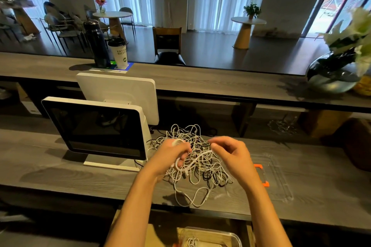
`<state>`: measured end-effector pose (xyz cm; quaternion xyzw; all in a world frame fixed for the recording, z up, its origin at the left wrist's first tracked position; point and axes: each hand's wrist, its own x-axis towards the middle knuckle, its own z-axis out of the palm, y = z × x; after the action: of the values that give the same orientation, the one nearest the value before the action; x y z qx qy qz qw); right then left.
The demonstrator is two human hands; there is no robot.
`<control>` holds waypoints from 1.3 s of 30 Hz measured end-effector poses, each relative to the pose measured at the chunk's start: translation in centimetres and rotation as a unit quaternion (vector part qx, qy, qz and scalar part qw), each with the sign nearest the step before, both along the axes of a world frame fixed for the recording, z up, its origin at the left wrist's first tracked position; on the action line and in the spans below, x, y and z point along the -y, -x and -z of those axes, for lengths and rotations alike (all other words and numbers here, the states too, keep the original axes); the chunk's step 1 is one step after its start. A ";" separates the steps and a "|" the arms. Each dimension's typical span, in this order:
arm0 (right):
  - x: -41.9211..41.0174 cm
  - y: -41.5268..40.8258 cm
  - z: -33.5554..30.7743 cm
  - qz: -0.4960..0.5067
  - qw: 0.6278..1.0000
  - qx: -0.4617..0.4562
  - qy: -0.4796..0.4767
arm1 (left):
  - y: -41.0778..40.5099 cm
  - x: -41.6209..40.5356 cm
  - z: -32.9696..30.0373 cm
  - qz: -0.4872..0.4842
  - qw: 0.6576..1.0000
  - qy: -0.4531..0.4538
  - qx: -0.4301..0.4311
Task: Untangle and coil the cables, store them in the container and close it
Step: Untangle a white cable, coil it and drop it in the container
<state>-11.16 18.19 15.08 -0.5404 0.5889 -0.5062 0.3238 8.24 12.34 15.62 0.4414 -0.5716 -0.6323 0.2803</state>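
Left hand (pixel 170 155) grips a small white coil, right hand (pixel 230 154) pinches a strand from the cable tangle (pixel 200 164): light, limp, snag-prone, best taken near a plug.

A café; counter till screen (pixel 96 126), takeaway cup (pixel 118 52), round tables (pixel 112 14).

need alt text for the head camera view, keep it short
Two hands work on a tangle of white cables on a grey wooden counter: the left hand holds a small coil, the right hand pinches a strand. A clear lid lies to the right.
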 end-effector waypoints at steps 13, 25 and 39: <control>-0.4 -1.7 -0.5 -0.088 0.994 0.050 0.032 | 1.2 -0.7 0.0 -0.056 0.997 -0.025 0.053; 0.0 -1.1 0.5 -0.064 0.989 0.132 -0.037 | 0.0 -1.0 0.0 0.265 0.961 -0.068 0.042; 0.5 -2.1 1.6 -0.048 0.996 0.059 -0.047 | 1.3 1.0 -0.3 -0.238 0.849 -0.170 -0.440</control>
<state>-9.07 17.72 13.50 -0.5214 0.5653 -0.4932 0.4067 6.89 11.36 15.91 0.2809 -0.1491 -0.7615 0.5649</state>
